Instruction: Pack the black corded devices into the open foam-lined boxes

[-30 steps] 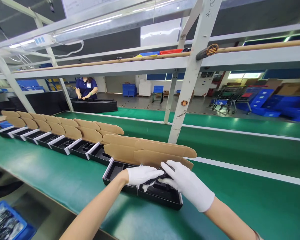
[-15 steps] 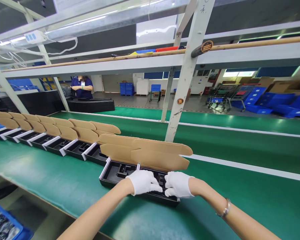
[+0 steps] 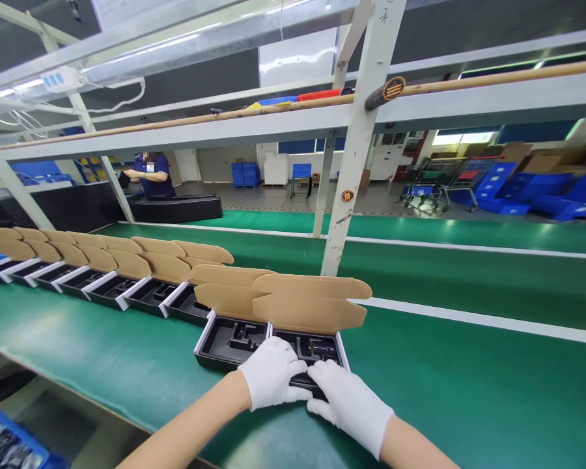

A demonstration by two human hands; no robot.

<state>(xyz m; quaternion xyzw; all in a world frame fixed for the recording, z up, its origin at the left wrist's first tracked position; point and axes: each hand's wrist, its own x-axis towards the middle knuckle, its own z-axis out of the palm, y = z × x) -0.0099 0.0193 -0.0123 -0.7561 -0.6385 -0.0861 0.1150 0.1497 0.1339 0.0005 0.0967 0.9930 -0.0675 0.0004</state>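
Note:
Both of my hands wear white gloves and meet at the front wall of the nearest open black box point(image 3: 342, 350). My left hand point(image 3: 273, 374) grips that wall left of its middle, fingers over the rim and thumb outside. To its right, my right hand point(image 3: 348, 402) holds the same wall in a like way. A dark cylindrical part point(image 3: 323, 349) lies in the box's black insert. The brown cardboard lid point(image 3: 307, 312) stands raised behind. Touching it on the left is another open box point(image 3: 218, 337) with a black insert.
A row of similar open boxes point(image 3: 149, 296) runs left along the green worktop point(image 3: 141, 352). A white post point(image 3: 344, 215) rises behind the nearest box. A blue bin point(image 3: 10, 440) stands low at left. Across the line, a person point(image 3: 152, 176) works near black trays.
My hands have come out of the box and down to its front wall. The dark cylindrical part now shows more fully. My view has shifted slightly.

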